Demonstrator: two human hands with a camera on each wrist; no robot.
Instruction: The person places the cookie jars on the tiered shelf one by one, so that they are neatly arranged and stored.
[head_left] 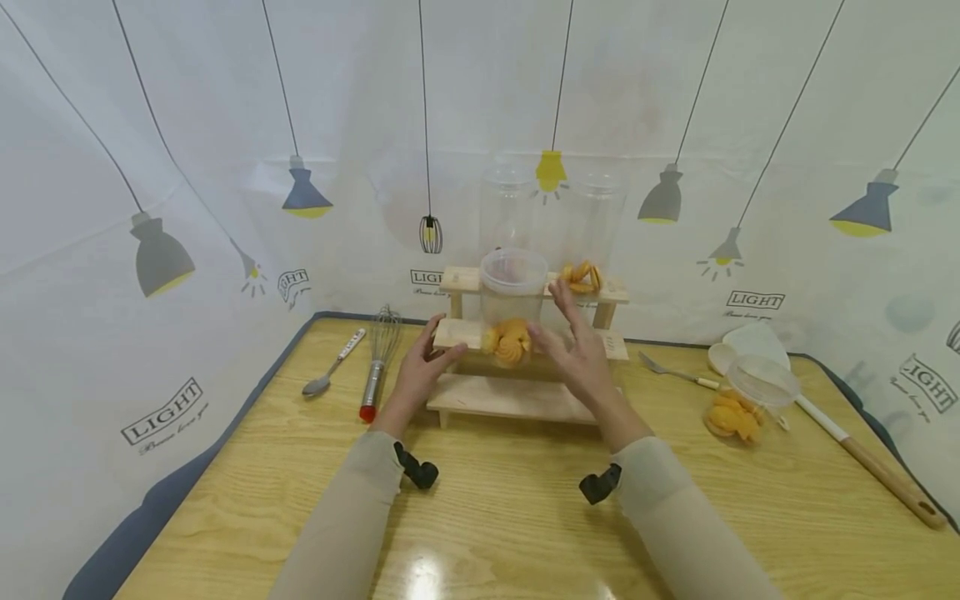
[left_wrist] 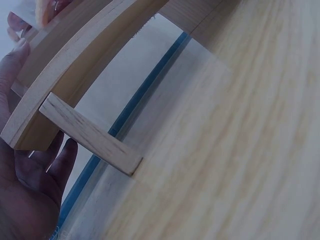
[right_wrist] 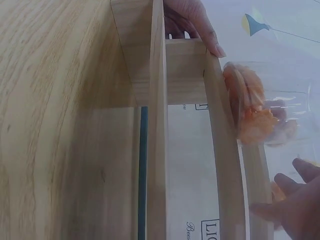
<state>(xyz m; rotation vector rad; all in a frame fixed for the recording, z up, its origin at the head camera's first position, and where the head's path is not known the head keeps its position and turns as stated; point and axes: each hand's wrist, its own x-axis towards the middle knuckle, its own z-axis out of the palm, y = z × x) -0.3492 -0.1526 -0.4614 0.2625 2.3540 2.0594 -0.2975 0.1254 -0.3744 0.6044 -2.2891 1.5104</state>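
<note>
A three-tier wooden stand (head_left: 517,398) stands before me on the table. My left hand (head_left: 420,367) grips the left end of its middle shelf (head_left: 457,333), thumb over the top and other fingers below, as the left wrist view shows. On that shelf stands a clear plastic jar (head_left: 513,287) with orange pastry-like pieces (head_left: 512,343) at its bottom. Just right of the jar is my right hand (head_left: 581,362), its fingers extended and spread, holding nothing. In the right wrist view the jar (right_wrist: 295,105) stands between my left thumb and right fingers.
Two tall clear jars stand on the top shelf; the right jar (head_left: 596,217) contains orange pieces. A whisk (head_left: 378,358) and spoon (head_left: 330,365) lie left. At right are a fork (head_left: 678,372), another clear jar (head_left: 762,382) and a long-handled spatula (head_left: 862,450). A printed curtain (head_left: 360,108) hangs behind.
</note>
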